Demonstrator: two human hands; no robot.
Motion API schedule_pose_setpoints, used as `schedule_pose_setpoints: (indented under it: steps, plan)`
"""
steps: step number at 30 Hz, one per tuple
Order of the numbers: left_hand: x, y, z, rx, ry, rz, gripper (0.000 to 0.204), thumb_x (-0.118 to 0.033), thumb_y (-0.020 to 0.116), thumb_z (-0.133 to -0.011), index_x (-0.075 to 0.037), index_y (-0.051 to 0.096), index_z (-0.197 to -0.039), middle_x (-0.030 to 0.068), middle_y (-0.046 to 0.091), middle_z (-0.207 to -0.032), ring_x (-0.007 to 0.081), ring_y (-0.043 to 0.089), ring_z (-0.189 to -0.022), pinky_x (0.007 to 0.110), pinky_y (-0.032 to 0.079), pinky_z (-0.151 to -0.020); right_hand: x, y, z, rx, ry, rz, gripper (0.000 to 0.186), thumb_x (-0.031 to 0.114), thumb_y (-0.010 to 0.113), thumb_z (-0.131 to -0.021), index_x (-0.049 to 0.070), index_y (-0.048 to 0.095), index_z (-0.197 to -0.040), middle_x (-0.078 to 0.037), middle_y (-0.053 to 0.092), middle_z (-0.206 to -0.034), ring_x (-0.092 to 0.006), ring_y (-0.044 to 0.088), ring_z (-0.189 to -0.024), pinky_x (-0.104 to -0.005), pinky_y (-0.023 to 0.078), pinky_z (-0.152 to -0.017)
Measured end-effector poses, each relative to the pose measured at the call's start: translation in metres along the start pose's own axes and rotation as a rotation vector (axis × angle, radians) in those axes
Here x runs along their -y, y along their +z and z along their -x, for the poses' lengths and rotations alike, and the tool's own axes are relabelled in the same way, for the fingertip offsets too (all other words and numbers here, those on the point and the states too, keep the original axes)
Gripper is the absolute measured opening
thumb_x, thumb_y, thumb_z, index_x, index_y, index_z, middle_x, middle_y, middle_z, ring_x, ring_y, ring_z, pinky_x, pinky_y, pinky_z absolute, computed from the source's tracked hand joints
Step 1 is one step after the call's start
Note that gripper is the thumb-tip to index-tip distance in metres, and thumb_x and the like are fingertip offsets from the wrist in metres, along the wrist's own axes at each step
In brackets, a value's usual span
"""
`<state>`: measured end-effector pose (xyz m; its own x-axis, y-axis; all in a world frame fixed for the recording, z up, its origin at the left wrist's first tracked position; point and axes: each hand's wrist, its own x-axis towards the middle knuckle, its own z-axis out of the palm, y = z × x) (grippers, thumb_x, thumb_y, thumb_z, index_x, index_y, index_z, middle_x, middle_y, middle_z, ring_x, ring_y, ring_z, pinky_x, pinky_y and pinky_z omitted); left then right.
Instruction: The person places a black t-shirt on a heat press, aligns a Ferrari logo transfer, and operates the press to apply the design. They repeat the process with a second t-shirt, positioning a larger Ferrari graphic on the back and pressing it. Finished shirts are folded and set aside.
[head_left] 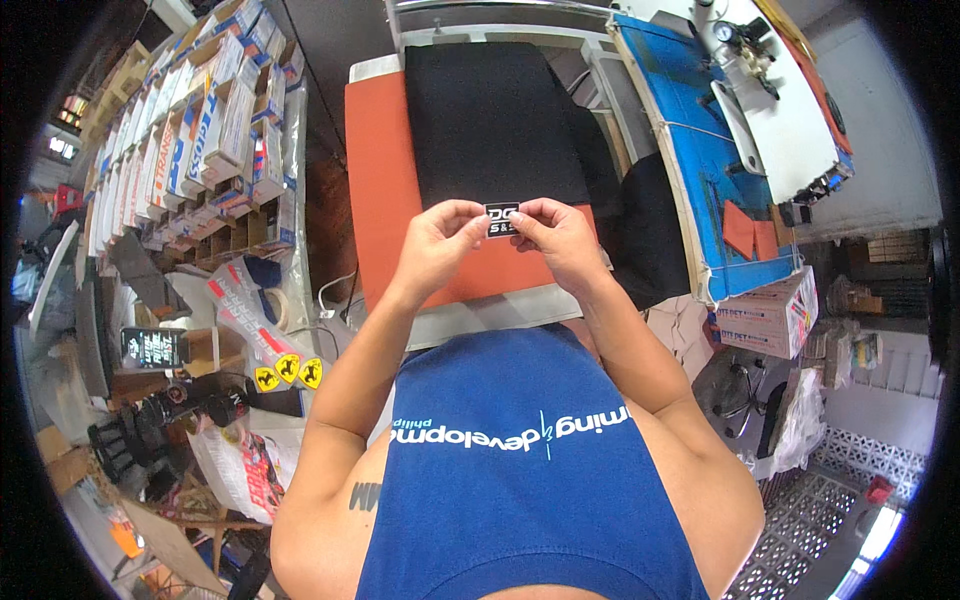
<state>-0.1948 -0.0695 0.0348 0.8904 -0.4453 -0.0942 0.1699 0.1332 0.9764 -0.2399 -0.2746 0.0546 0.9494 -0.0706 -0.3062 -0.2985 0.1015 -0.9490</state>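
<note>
Between my two hands is a small black rectangular label [502,220] with white lettering, held up by its side edges. My left hand [446,238] pinches its left edge between thumb and fingers. The right edge is pinched the same way by my right hand [554,238]. Behind and below the label lies an orange-red pad [375,180] on a pale-edged table. A black cloth [490,120] covers much of the pad's far and right part, its near edge just beyond my fingertips.
Rows of long narrow boxes [195,130] fill a rack at the left. Yellow shield stickers [288,368] lie on the lower left. To the right stands a blue-topped table [690,190] with orange pieces [740,232], white equipment [790,115] with a gauge, and a carton [770,315] beneath.
</note>
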Motion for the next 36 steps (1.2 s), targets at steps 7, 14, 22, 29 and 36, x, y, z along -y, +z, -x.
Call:
schedule_pose_setpoints:
  steps: [7, 14, 22, 29, 36]
  plan:
    - [0.038, -0.013, 0.013, -0.146, -0.131, -0.330, 0.011, -0.010, 0.070, -0.093, -0.002, 0.073, -0.099, 0.0069, 0.073, -0.086, 0.0154, 0.067, -0.077, 0.033, 0.053, -0.072, -0.031, 0.001, -0.025, 0.100, 0.059, 0.234, 0.012, 0.010, 0.074, -0.096, 0.002, 0.071, -0.103, -0.003, 0.070, -0.085, -0.0084, 0.062, -0.073, -0.0247, 0.050, -0.065]
    - [0.046, -0.086, -0.022, -0.356, 0.515, -1.167, 0.020, 0.000, 0.065, -0.084, -0.006, 0.074, -0.101, 0.0103, 0.073, -0.113, 0.0323, 0.064, -0.113, 0.045, 0.048, -0.100, -0.038, 0.026, -0.119, -0.053, 0.034, 0.526, 0.019, 0.014, 0.077, -0.088, 0.001, 0.076, -0.101, -0.007, 0.075, -0.083, -0.0113, 0.068, -0.066, -0.0295, 0.053, -0.059]
    - [0.057, -0.106, -0.036, -0.130, 0.582, -1.191, 0.028, 0.005, 0.061, -0.082, -0.007, 0.075, -0.104, 0.0075, 0.072, -0.122, 0.0322, 0.061, -0.123, 0.047, 0.045, -0.107, -0.028, 0.048, -0.134, -0.181, -0.173, 0.885, 0.027, 0.023, 0.077, -0.088, 0.001, 0.076, -0.104, -0.013, 0.076, -0.095, -0.0223, 0.073, -0.081, -0.0376, 0.058, -0.075]
    - [0.065, -0.100, -0.053, -0.146, 0.720, -1.191, 0.030, 0.000, 0.067, -0.076, -0.009, 0.076, -0.103, 0.0067, 0.073, -0.120, 0.0315, 0.064, -0.120, 0.049, 0.046, -0.106, -0.049, 0.027, -0.139, -0.033, -0.881, 1.092, 0.024, 0.020, 0.076, -0.087, 0.007, 0.078, -0.108, -0.017, 0.069, -0.124, -0.0355, 0.062, -0.120, -0.0455, 0.048, -0.104]
    - [0.072, -0.093, -0.054, -0.099, 0.629, -1.221, 0.031, -0.003, 0.063, -0.081, -0.013, 0.076, -0.108, 0.0050, 0.067, -0.130, 0.0285, 0.056, -0.128, 0.056, 0.035, -0.116, -0.064, 0.024, -0.143, -0.034, -0.865, 1.134, 0.024, 0.022, 0.075, -0.090, 0.009, 0.077, -0.110, -0.015, 0.065, -0.131, -0.0358, 0.057, -0.128, -0.0475, 0.043, -0.110]
